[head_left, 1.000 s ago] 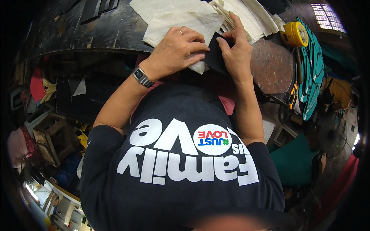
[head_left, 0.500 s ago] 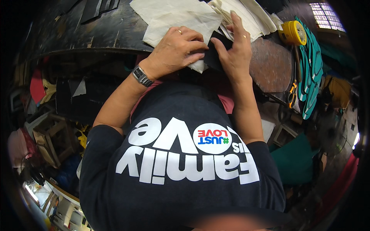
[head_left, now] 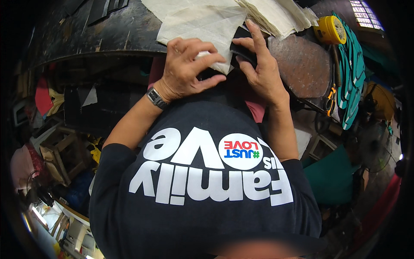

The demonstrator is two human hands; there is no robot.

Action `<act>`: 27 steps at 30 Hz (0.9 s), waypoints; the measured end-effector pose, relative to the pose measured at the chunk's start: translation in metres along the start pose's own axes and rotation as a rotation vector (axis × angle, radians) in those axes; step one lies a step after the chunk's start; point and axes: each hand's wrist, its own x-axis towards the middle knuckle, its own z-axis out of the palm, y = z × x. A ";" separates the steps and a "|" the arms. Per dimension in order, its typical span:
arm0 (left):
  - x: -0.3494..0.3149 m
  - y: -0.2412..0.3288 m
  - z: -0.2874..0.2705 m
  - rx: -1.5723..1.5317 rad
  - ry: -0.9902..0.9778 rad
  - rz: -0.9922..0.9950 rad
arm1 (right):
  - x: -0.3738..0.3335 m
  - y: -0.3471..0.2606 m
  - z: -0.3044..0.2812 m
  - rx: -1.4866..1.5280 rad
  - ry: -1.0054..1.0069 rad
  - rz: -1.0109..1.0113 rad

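Observation:
A thin off-white cloth sheet lies over the near edge of the dark table, its corner hanging toward me. My left hand, with a watch on the wrist, has its fingers bent over that corner; the thumb is below, with something dark between. My right hand grips a black piece of material beside the cloth, thumb and fingers on its two sides, one finger pointing away. Whether cloth and black piece are joined I cannot tell.
A stack of off-white cloth pieces lies beyond my right hand. Farther right are a worn brown board, a yellow tub, orange-handled scissors and hanging green strips. Black pieces lie at the table's far left.
My left hand has turned, its thumb dropping lower and apart from its fingers. My right hand has come slightly nearer, its fingers now bent onto the black piece. The cloth has shifted a little.

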 end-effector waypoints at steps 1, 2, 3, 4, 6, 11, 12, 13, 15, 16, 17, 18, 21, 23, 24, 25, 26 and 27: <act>-0.006 0.003 0.003 0.030 -0.024 0.010 | 0.001 -0.001 0.000 0.018 0.002 0.028; -0.010 0.006 0.008 0.068 0.002 0.030 | 0.002 -0.003 0.000 0.035 0.006 0.044; -0.012 0.005 0.012 0.095 0.009 0.028 | 0.004 -0.004 0.000 0.078 0.019 0.070; -0.012 0.004 0.015 0.128 0.023 0.041 | 0.006 -0.004 0.000 0.119 0.036 0.085; -0.010 0.002 0.015 0.121 0.059 0.068 | 0.010 -0.005 -0.001 0.171 0.064 0.070; 0.016 -0.015 -0.001 -0.245 -0.064 -0.017 | 0.011 -0.004 -0.008 0.135 -0.028 0.142; 0.021 -0.019 -0.006 -0.326 -0.084 -0.049 | 0.011 -0.003 -0.009 0.122 -0.056 0.135; 0.025 -0.021 -0.010 -0.407 -0.104 -0.082 | 0.010 -0.003 -0.009 0.088 -0.065 0.136; 0.026 -0.021 -0.016 -0.351 -0.121 -0.077 | 0.009 -0.003 -0.009 0.020 -0.077 0.110; 0.024 -0.020 -0.017 -0.242 -0.089 0.006 | 0.009 -0.003 -0.008 0.018 -0.056 0.070; 0.022 -0.019 -0.017 -0.134 -0.056 0.090 | 0.008 -0.002 -0.007 0.012 -0.032 0.028; 0.014 -0.013 -0.018 -0.117 -0.091 0.067 | 0.008 -0.003 -0.005 0.002 -0.011 0.007; -0.008 0.003 -0.001 0.052 -0.064 0.145 | 0.007 -0.004 -0.002 0.156 0.058 0.084; -0.016 0.006 0.015 0.131 0.009 0.119 | 0.011 -0.003 0.002 0.195 0.109 0.103; -0.017 0.004 0.021 0.172 0.033 0.120 | 0.012 -0.004 0.002 0.212 0.131 0.117; -0.017 0.002 0.025 0.222 0.083 0.141 | 0.012 -0.004 0.003 0.205 0.130 0.111; -0.016 0.000 0.028 0.191 0.149 0.128 | 0.013 -0.004 0.002 0.190 0.127 0.122; -0.013 -0.002 0.027 0.150 0.110 0.107 | 0.013 -0.004 0.000 0.173 0.126 0.139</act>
